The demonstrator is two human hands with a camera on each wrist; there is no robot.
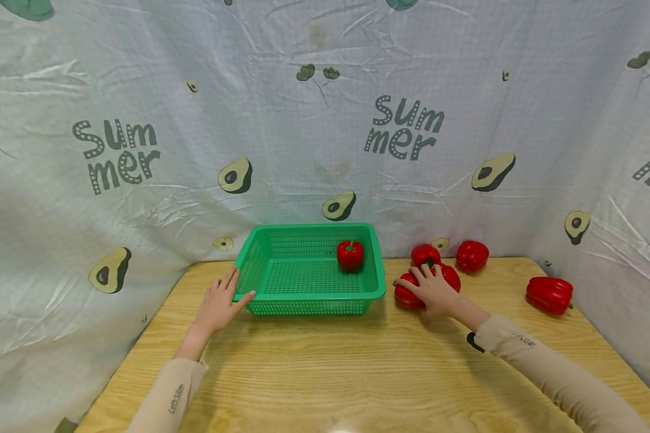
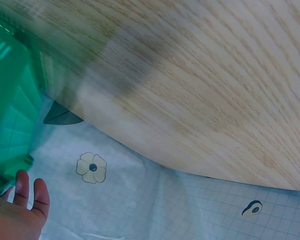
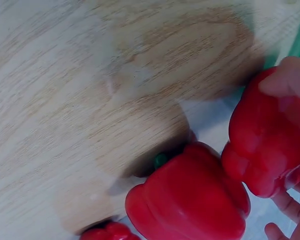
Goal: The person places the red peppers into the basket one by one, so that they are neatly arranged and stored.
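Note:
A green plastic basket [image 1: 309, 296] stands on the table with one red bell pepper [image 1: 349, 257] inside at its right. My left hand [image 1: 216, 304] rests against the basket's left front corner, fingers fairly straight; in the left wrist view, the fingers [image 2: 22, 187] are beside the green wall. To the right of the basket, my right hand [image 1: 432, 293] grips a red bell pepper [image 1: 406, 294]. The right wrist view shows the thumb on one side of this held pepper [image 3: 270, 132] and fingers on the other. Another pepper [image 3: 190, 192] lies close by it.
Behind the right hand sits a bell pepper [image 1: 424, 253], with another pepper [image 1: 472, 257] farther right. A further pepper [image 1: 549, 294] lies near the table's right edge. A printed cloth [image 1: 281, 132] hangs behind and beside the wooden table [image 1: 325, 373].

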